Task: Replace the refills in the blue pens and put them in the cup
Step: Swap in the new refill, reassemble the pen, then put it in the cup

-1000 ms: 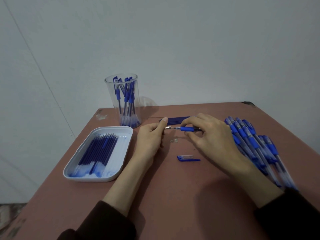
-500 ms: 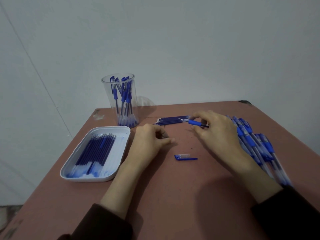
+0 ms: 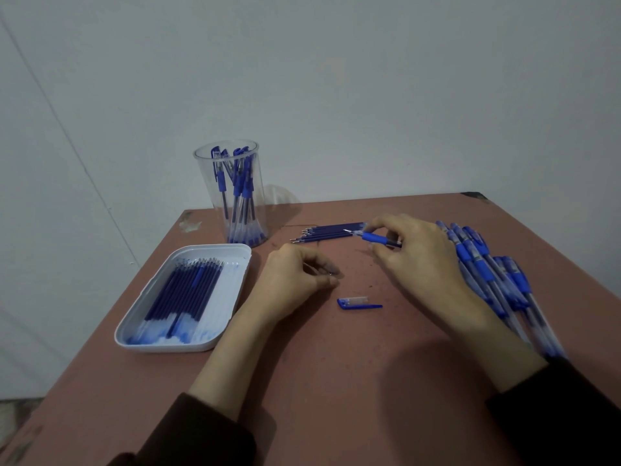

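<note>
**When Handling the Opened Pen: Grip Points and Material Notes**

While the right hand (image 3: 426,264) pinches the pen (image 3: 378,237) by its blue rubber sleeve between thumb and forefinger, the pen's point faces left, at the near end of the loose refills (image 3: 327,232) lying on the table (image 3: 336,381). The left hand (image 3: 292,280) rests on the table with fingers curled inward. A small piece (image 3: 331,273) glints at its fingertips, too small to identify. The cap (image 3: 358,303) lies apart, between the two hands.

**Handling.** The pen appears to be light, rigid plastic. The rubber sleeve offers the surest hold; the clear barrel behind it is probably smooth and slippery. A refill is a thin, light tube and is likely to bend if pushed from its far end. Take it near the tip and feed it in straight. Small parts are likely to roll, so keep them pinched.

**Locations.** The cup (image 3: 205,183), far left, holds upright pens. The white tray (image 3: 232,274) holds more refills. A heap of pens (image 3: 487,270) lies just beside the right wrist.
</note>
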`<state>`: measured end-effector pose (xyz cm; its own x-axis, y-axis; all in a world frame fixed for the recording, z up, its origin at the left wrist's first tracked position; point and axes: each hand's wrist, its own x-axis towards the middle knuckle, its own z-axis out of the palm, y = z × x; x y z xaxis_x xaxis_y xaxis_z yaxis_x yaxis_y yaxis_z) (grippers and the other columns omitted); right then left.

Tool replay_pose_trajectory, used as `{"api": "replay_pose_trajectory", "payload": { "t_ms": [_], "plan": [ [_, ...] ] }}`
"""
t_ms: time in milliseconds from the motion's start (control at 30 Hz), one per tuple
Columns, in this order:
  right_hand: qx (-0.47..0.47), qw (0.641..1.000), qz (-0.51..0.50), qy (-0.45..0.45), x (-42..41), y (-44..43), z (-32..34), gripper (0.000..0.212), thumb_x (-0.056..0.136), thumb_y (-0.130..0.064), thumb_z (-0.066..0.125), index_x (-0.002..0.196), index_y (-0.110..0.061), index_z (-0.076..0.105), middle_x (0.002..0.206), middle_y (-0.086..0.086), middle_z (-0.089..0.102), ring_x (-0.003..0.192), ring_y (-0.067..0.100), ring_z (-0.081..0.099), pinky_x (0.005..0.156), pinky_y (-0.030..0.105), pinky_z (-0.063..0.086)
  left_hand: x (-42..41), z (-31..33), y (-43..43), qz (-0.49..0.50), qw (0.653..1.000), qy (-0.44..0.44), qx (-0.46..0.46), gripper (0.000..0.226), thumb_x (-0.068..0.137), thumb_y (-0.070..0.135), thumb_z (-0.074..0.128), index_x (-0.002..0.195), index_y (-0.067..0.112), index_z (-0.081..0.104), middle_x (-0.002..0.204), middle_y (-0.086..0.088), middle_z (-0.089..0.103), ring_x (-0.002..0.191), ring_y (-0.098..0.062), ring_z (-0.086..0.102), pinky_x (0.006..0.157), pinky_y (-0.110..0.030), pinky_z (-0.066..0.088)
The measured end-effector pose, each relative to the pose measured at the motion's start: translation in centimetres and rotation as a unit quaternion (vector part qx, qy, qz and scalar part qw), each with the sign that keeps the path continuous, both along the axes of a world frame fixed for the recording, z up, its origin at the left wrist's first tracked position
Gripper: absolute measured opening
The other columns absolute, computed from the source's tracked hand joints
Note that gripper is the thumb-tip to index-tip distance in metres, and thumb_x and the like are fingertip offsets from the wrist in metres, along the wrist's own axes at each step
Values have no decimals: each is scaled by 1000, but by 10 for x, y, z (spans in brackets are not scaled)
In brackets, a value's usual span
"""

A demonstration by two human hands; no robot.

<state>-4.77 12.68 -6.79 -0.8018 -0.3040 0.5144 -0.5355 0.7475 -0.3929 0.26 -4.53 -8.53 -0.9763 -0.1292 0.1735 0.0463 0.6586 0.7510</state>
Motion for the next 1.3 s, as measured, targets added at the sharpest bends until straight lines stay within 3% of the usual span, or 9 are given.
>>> {"api": "replay_pose_trajectory", "payload": {
  "t_ms": [167, 333, 500, 633, 733, 800, 900, 1100, 1300],
  "plan": [
    [3, 1000, 10, -3, 0, 0, -1, 20, 86, -20, 64, 105, -26, 67, 79, -18, 44, 61, 1, 41, 57, 18, 28, 0, -2, 0, -29, 999, -19, -18, 21, 75, 12, 77, 91, 24, 73, 77, 8, 69, 64, 6, 57, 66, -8, 43],
    [-3, 999, 44, 2, 0, 0, -2, 17, 84, -23, 66, 99, -31, 68, 79, -14, 55, 72, 8, 50, 64, 27, 40, -2, 1, 0, 36, 996, 31, 72, 27, 75, 32, 77, 99, 30, 66, 86, 11, 64, 75, -3, 60, 68, -14, 46],
    [17, 994, 107, 7, 1, -3, -8, 14, 84, -26, 67, 95, -33, 68, 80, -11, 62, 78, 5, 53, 70, 28, 44, -2, 1, 3, 14, 990, 68, 124, 15, 82, 19, 72, 94, 27, 73, 83, 9, 72, 76, 3, 65, 67, -10, 48],
    [5, 997, 73, 14, -6, 3, -6, 16, 82, -16, 65, 93, -28, 70, 81, -8, 60, 80, 10, 52, 72, 27, 35, -4, 2, -7, 48, 989, 70, 120, 13, 83, 15, 70, 88, 26, 75, 79, 13, 71, 71, 6, 62, 66, -11, 47],
    [0, 998, 66, 11, -8, 6, -5, 17, 82, -15, 64, 92, -27, 70, 83, -5, 62, 83, 12, 53, 75, 31, 39, -2, -1, -4, 67, 990, 107, 60, 14, 81, 23, 71, 90, 33, 74, 83, 19, 69, 82, 7, 61, 79, -16, 49],
    [13, 996, 83, 13, -6, 4, -7, 15, 83, -16, 65, 93, -27, 70, 85, -7, 63, 85, 12, 52, 77, 30, 38, 3, 0, 4, 34, 989, 140, -31, 20, 81, 25, 71, 101, 31, 74, 89, 22, 67, 87, 12, 54, 81, -5, 40],
    [40, 995, 90, 26, -5, 1, -10, 14, 83, -17, 66, 93, -27, 69, 86, -11, 60, 89, 12, 50, 77, 27, 28, 1, -1, 4, 22, 973, 180, -145, 20, 84, 24, 69, 103, 27, 74, 92, 11, 71, 89, -4, 52, 78, -17, 42],
    [39, 999, -9, 34, -21, 16, -7, 21, 81, -9, 64, 92, -26, 71, 77, -11, 50, 81, 12, 41, 78, 29, 27, -10, -10, -10, 93, 959, 193, -188, 15, 85, 21, 68, 98, 21, 76, 91, 3, 71, 91, -19, 54, 77, -27, 40],
    [22, 995, -81, 45, -30, 27, -5, 21, 78, -7, 66, 93, -21, 72, 79, -2, 61, 82, 22, 51, 76, 32, 28, -28, -15, -17, 124, 951, 170, -228, 16, 85, 13, 67, 96, 17, 77, 85, -6, 65, 83, -30, 50, 69, -39, 42]
  ]
}}
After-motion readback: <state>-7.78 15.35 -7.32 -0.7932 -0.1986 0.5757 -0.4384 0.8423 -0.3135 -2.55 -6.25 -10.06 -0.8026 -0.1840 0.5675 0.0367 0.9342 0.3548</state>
